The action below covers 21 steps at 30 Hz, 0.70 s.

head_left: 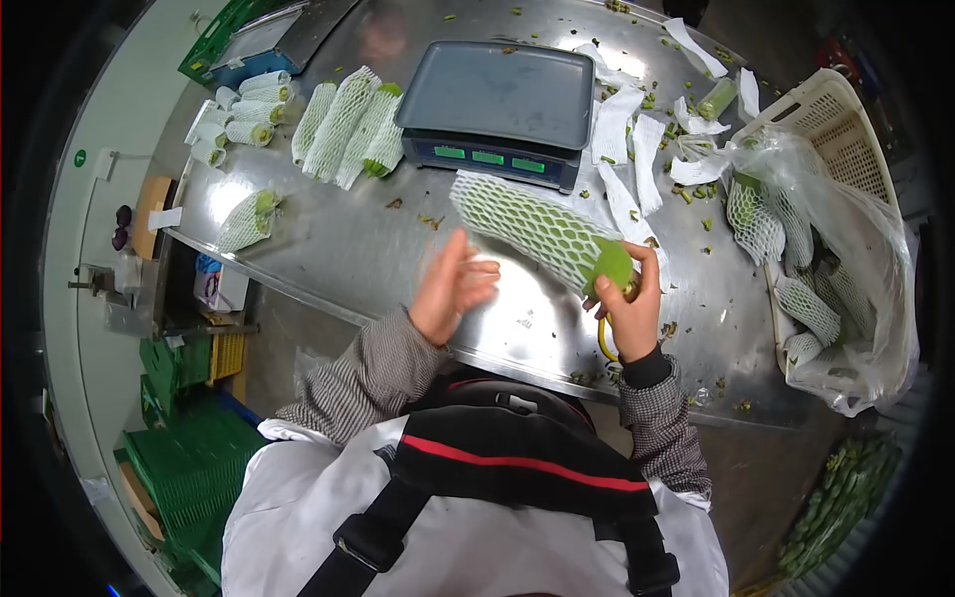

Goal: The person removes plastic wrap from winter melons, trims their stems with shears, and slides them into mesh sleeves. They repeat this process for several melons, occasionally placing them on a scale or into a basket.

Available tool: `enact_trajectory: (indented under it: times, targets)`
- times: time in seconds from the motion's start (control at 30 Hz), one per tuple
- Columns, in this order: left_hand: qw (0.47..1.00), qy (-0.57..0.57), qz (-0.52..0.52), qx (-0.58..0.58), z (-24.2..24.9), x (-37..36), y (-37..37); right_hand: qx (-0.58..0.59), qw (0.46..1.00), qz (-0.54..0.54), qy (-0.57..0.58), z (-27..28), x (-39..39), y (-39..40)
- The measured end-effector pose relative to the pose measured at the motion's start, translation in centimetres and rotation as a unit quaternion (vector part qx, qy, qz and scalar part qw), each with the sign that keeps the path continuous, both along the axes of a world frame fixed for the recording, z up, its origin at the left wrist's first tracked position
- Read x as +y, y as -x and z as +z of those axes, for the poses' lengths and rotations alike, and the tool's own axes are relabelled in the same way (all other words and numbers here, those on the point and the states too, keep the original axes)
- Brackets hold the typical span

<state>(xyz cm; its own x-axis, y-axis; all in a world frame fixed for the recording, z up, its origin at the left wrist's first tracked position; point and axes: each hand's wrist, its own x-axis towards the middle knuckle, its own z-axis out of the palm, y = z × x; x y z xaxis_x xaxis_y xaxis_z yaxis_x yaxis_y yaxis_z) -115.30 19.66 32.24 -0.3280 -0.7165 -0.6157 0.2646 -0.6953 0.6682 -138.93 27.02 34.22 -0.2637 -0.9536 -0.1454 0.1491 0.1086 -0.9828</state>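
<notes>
A long green vegetable in a white foam net [537, 229] is tilted above the steel table, its bare green end toward the right. My right hand [629, 303] grips that end between thumb and fingers, and a yellow loop shows just below it. To the left of the vegetable, my left hand [456, 289] is slightly blurred, its fingers apart and holding nothing. Behind the netted vegetable stands a scale [497, 99] with a dark, bare tray and three green displays.
Netted vegetables [348, 124] lie left of the scale, with smaller wrapped ones [249, 114] farther left and one [249, 221] near the edge. White paper strips [647, 164] and green scraps lie right. A bag-lined crate [836, 129] holds netted vegetables. Green crates [199, 458] stand lower left.
</notes>
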Motion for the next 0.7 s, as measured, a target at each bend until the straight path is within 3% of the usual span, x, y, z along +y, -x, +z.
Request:
enact_trajectory:
  times: [0.03, 0.07, 0.13, 0.17, 0.2, 0.27, 0.4, 0.47, 0.6, 0.7]
  targets:
    - [0.981, -0.178, 0.051, 0.058, 1.7, -0.3, 1.1, 0.065, 0.998, 0.002, 0.021, -0.1, 0.2, -0.5]
    - [0.981, -0.175, 0.055, 0.059, 1.5, -0.9, 1.8, 0.121, 0.990, -0.004, 0.067, 0.1, 0.3, -1.5]
    - [0.960, -0.073, 0.068, 0.262, 0.2, -2.4, 2.6, 0.329, 0.933, 0.060, 0.132, 0.4, 1.2, -2.7]
    - [0.955, -0.066, 0.147, 0.250, -1.0, -3.2, 2.8, 0.401, 0.895, 0.072, 0.180, 0.4, 1.6, -3.6]
    - [0.954, -0.066, 0.151, 0.250, -1.9, -3.5, 2.8, 0.469, 0.849, 0.084, 0.226, 0.4, 2.1, -4.5]
    - [0.963, -0.065, 0.145, 0.220, -3.4, -4.1, 2.6, 0.496, 0.835, 0.108, 0.213, 0.0, 2.8, -5.4]
    - [0.976, -0.064, 0.105, 0.180, -1.2, -2.6, 3.2, 0.545, 0.802, 0.111, 0.216, -0.1, 3.1, -6.1]
    - [0.978, -0.067, 0.059, 0.188, -0.6, -1.9, 3.4, 0.602, 0.757, 0.068, 0.245, -0.4, 2.6, -6.5]
    - [0.973, -0.076, 0.038, 0.215, 0.0, 0.0, 4.1, 0.598, 0.761, 0.056, 0.247, -1.2, 2.2, -6.3]
    - [0.978, -0.020, 0.004, 0.206, -0.3, 2.0, 4.8, 0.604, 0.770, 0.073, 0.192, -1.1, 2.0, -5.9]
